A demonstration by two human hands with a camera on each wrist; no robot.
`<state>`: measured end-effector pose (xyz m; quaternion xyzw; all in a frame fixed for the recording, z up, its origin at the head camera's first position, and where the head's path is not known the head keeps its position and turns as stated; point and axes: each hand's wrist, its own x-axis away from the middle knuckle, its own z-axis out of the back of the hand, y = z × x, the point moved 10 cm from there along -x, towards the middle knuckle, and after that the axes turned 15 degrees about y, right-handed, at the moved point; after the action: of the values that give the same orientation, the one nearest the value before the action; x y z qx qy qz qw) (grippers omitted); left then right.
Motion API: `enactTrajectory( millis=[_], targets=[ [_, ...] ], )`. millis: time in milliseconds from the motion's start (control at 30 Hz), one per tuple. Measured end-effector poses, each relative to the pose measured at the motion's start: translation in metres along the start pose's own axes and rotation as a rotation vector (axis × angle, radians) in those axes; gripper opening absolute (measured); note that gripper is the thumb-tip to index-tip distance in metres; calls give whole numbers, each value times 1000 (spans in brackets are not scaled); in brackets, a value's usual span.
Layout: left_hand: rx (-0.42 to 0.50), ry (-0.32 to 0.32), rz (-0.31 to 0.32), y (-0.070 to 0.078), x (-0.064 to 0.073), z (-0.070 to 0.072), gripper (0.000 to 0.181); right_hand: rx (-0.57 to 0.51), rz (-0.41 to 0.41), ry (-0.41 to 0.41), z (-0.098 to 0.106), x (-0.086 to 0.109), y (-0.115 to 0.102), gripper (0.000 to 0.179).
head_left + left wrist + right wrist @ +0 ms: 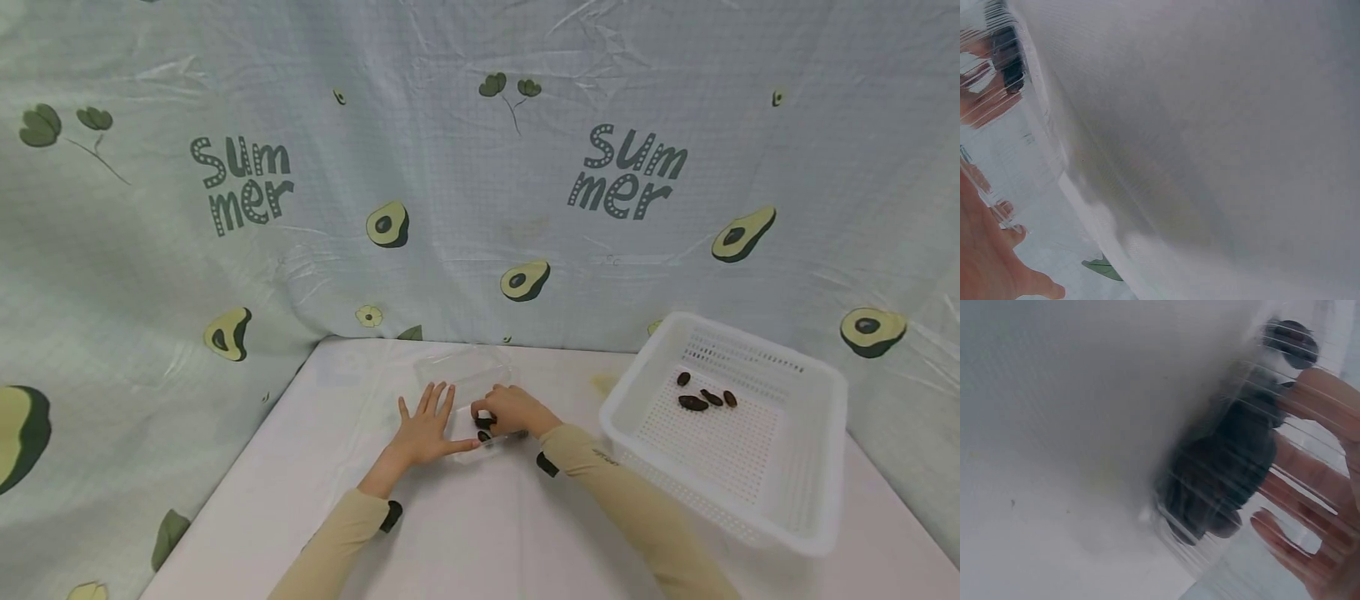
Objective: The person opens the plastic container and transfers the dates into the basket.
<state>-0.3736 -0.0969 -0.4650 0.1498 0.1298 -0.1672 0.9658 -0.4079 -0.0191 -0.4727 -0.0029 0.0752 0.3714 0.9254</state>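
A clear plastic box (pixel 468 457) with a raised clear lid (pixel 461 367) lies on the table, holding several dark brown dates (pixel 1222 462) heaped along its near wall. My left hand (pixel 426 433) is spread, its thumb along the box's near edge and its fingers toward the lid side. Inside the box, my right hand (pixel 513 410) has curled fingers and pinches a dark date (pixel 485 422). Through the ridged clear wall, the right wrist view shows those fingers (pixel 1316 403) right at the heap.
To the right stands a white perforated basket (pixel 813 467) with several dates (pixel 693 403) on its floor. Behind the table hangs a pale sheet (pixel 450 167) printed with avocados and lettering. The white tabletop (pixel 450 542) stretches in front of the box.
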Motion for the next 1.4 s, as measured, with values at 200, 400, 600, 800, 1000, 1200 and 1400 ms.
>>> enactTrajectory(
  millis=[200,400,600,800,1000,1200,1400],
  targets=[
    [3,11,-4,1,1,0,102,43,52,73,-2,-3,-4,22],
    [0,12,-2,1,1,1,102,55,107,148,6,-4,-10,17],
    [-1,2,3,0,1,-1,103,68,131,189,10,-4,-11,17],
    [-11,-2,6,0,1,-1,103,81,143,200,14,-2,-11,19],
    [-27,-6,11,-1,1,-1,103,105,156,199,18,1,-11,17],
    [-9,0,14,-1,1,-3,102,147,193,242,31,11,-12,14],
    [-13,4,13,-1,1,-5,103,152,213,305,48,24,-9,11]
  ],
)
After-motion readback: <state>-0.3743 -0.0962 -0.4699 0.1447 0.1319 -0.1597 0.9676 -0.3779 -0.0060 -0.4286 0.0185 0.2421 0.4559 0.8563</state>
